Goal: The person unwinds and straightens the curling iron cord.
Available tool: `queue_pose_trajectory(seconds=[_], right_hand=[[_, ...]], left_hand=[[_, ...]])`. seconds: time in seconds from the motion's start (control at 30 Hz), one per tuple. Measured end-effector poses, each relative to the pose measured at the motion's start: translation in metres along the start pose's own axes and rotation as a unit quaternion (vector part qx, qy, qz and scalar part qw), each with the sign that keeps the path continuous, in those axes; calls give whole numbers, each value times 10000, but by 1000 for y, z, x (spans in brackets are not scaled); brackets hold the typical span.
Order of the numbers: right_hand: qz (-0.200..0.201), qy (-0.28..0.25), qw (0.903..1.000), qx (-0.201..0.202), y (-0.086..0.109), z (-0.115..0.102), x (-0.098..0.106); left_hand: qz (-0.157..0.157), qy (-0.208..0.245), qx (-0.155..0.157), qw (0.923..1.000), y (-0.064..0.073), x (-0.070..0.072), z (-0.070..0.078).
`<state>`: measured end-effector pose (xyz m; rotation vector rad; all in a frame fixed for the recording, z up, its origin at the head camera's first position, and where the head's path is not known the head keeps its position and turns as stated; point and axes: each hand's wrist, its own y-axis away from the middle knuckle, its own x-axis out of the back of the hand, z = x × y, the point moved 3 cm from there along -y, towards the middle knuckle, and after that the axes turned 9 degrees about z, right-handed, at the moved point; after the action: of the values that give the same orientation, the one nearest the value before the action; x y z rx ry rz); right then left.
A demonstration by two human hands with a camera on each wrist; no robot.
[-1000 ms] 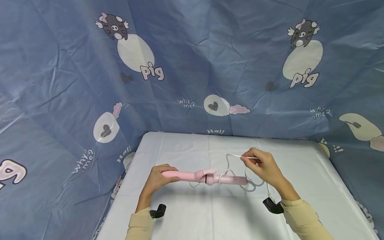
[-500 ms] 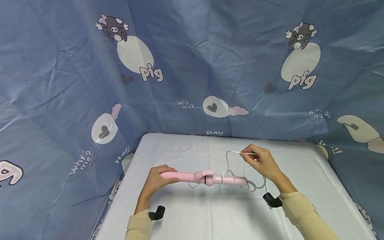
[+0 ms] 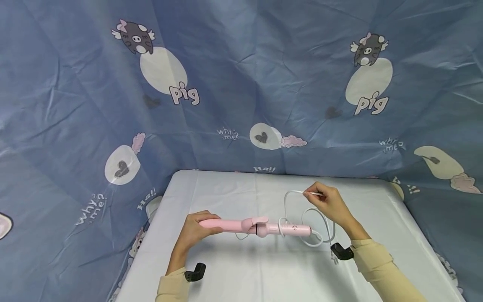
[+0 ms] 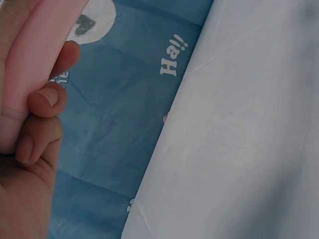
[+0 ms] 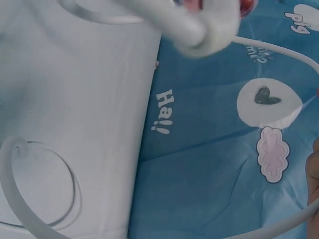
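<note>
A pink curling iron (image 3: 294,229) is held roughly level above the white table, its clamp lever facing up. My left hand (image 3: 194,230) grips the barrel end; the left wrist view shows curled fingers (image 4: 47,102) around the smooth pink barrel (image 4: 40,55). With thumb and fingertips, my right hand (image 3: 332,205) pinches the white cord (image 3: 285,205) above the handle's right end. One turn of cord passes round the handle, and loose loops hang at its right. The plug (image 3: 334,259) dangles below the right wrist. In the right wrist view, the cord (image 5: 269,50) crosses close to the camera.
A white-covered table (image 3: 234,277) lies beneath the hands. Blue printed fabric (image 3: 226,84) hangs behind and at the sides. A black wrist camera (image 3: 195,272) sits on the left wrist, another (image 3: 342,251) on the right.
The cord loops right of the handle have opened wider, and the plug now shows below the right wrist. My right hand rose slightly, still pinching the cord. The left hand keeps its grip.
</note>
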<state>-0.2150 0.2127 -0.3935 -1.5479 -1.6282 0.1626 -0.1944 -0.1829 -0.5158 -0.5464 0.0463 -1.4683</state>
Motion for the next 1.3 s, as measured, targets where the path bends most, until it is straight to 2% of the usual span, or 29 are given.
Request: queue_pose_trajectory(seconds=[0.17, 0.37, 0.47, 0.7, 0.87, 1.0, 1.13, 1.23, 1.3], right_hand=[[4, 4, 10000, -52, -1, 2, -3], [-50, 34, 9997, -222, 0, 8, -6], [-38, 41, 9994, -353, 1, 12, -7], [-304, -97, 9979, -565, 3, 23, -16], [-331, -146, 9965, -758, 9, 27, -22], [-368, -120, 9954, -880, 16, 32, -27], [-412, -78, 9952, -889, 24, 36, -34], [-415, -197, 9947, -922, 29, 37, -38], [-447, -310, 9935, -1002, 32, 38, -40]], left_hand=[[-26, -95, -27, 9999, -1, 1, 8], [-157, 49, -237, 9996, 0, 7, 38], [-208, 84, -190, 9996, 0, 9, 43], [-193, 93, -164, 9996, -1, 10, 43], [-154, 120, -202, 9996, -1, 11, 42], [-76, 323, -303, 9990, 0, 12, 37], [33, 419, -314, 9986, 0, 12, 22], [109, 452, -292, 9985, -1, 12, 12], [132, 486, -376, 9980, -1, 13, 12]])
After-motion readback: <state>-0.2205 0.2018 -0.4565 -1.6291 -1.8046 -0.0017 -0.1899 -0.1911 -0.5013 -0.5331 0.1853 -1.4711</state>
